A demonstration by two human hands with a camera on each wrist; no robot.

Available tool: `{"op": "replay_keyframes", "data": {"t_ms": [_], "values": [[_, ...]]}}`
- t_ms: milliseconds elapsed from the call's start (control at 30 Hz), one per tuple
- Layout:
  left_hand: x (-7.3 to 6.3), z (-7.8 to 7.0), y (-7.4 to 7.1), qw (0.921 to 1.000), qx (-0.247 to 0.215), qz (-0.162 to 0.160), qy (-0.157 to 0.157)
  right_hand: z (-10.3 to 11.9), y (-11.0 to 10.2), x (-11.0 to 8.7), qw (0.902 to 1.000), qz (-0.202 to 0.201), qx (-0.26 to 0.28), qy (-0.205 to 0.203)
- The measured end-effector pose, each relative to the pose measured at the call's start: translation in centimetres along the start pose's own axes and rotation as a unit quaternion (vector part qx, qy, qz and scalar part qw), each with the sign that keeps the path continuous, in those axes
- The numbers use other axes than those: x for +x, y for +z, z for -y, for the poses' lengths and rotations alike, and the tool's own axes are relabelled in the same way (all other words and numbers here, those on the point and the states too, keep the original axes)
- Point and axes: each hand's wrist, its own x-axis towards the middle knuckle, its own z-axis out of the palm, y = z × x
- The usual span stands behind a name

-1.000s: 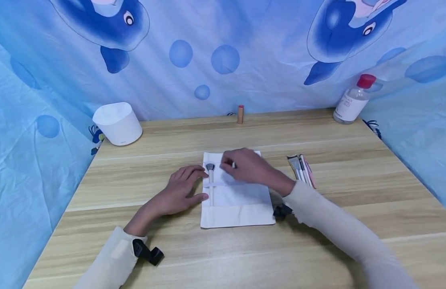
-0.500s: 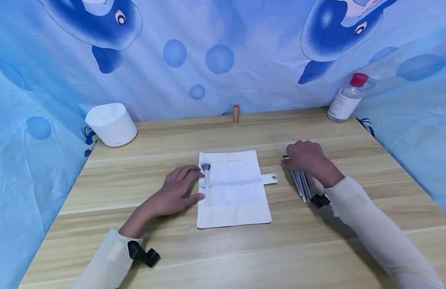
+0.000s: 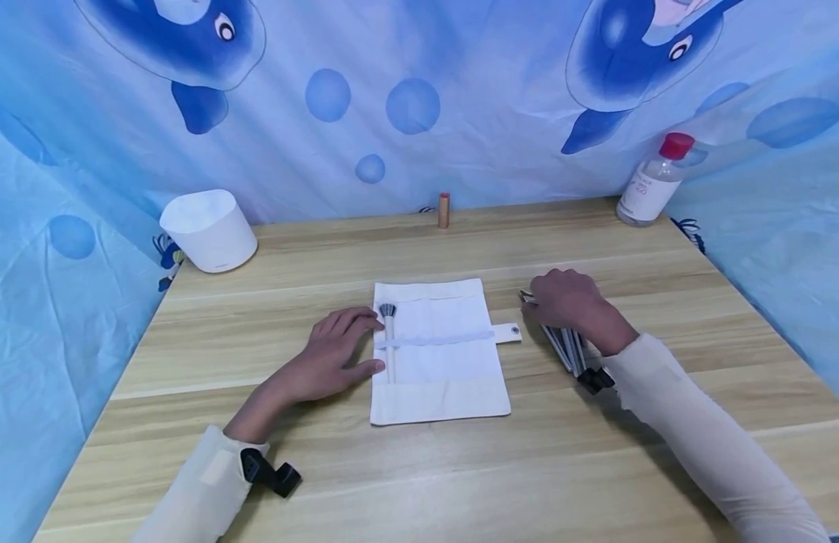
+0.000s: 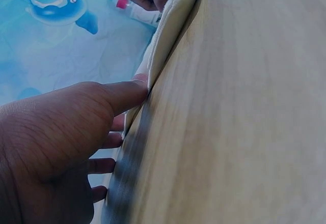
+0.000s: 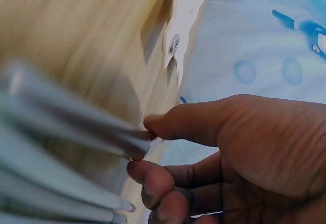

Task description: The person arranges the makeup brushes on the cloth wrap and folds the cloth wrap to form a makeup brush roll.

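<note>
A white cloth brush roll (image 3: 447, 362) lies spread on the table, and one makeup brush (image 3: 388, 332) with dark bristles is tucked under its lilac band at the left side. My left hand (image 3: 338, 354) rests at the roll's left edge, fingers loosely spread; in the left wrist view the thumb (image 4: 125, 95) touches that edge. To the right of the roll, my right hand (image 3: 569, 305) is over several pale-handled makeup brushes (image 3: 562, 347). Its thumb and index finger pinch one makeup brush (image 5: 109, 132) near the metal collar, and the hand hides most of the brush heads.
From the roll's right side sticks out a strap with a snap (image 3: 508, 332). Toward the back stand a white rounded container (image 3: 209, 230), a small brown tube (image 3: 444, 211) and a red-capped bottle (image 3: 650, 185). A blue printed curtain (image 3: 460, 98) hangs behind the table.
My right hand has gone from above the roll to the loose brushes on the right and now pinches one, its tip shifting slightly left. The left hand stays at the roll's edge.
</note>
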Motion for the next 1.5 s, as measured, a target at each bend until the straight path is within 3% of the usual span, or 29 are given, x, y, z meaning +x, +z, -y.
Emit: {"op": "replay_keyframes", "data": {"t_ms": [200,333,433,533,600,667,733,867,900,967,1000,1100,1367,1500], "values": [[0.0,-0.1,0.0,1.0000,-0.002,0.000,0.000,0.3,0.2,0.2,0.9992,-0.019,0.034,-0.012],[-0.1,-0.3,-0.1,1.0000,-0.005,0.002,-0.001,-0.1,0.3,0.3,0.9960,-0.019,0.086,-0.016],[-0.2,-0.3,-0.2,1.0000,-0.005,0.003,-0.002,-0.3,0.1,0.6,0.9877,-0.032,0.152,-0.023],[-0.3,-0.3,-0.3,1.0000,-0.004,0.001,-0.003,-0.2,-0.4,1.1,0.9707,-0.081,0.221,-0.047],[-0.3,-0.3,-0.2,1.0000,-0.003,0.000,-0.004,0.0,-0.6,1.4,0.9519,-0.118,0.275,-0.067],[-0.4,-0.2,-0.2,1.0000,-0.003,-0.001,-0.005,0.4,-0.7,1.8,0.9252,-0.137,0.345,-0.081],[-0.4,-0.1,-0.1,1.0000,-0.004,-0.001,-0.005,0.9,-0.6,2.2,0.8880,-0.139,0.429,-0.091],[-0.3,-0.1,0.0,1.0000,-0.005,-0.001,-0.003,2.1,-0.3,2.8,0.8018,-0.106,0.581,-0.093],[-0.3,0.0,0.0,1.0000,-0.005,-0.001,-0.003,2.4,-0.1,2.8,0.7853,-0.097,0.604,-0.093],[-0.3,0.0,0.0,1.0000,-0.004,-0.001,-0.004,2.9,0.0,3.0,0.7634,-0.079,0.634,-0.094],[-0.2,0.0,0.0,1.0000,-0.004,-0.001,-0.004,3.2,0.1,3.0,0.7585,-0.073,0.640,-0.096],[-0.2,-0.1,0.0,1.0000,-0.004,0.001,-0.004,4.1,0.4,3.3,0.7564,-0.064,0.641,-0.114],[-0.1,-0.1,-0.1,1.0000,-0.003,0.000,-0.003,7.1,1.4,4.0,0.7770,-0.078,0.599,-0.176],[-0.1,0.0,-0.2,1.0000,-0.002,0.001,-0.003,8.4,1.8,4.5,0.7635,-0.078,0.606,-0.210]]}}
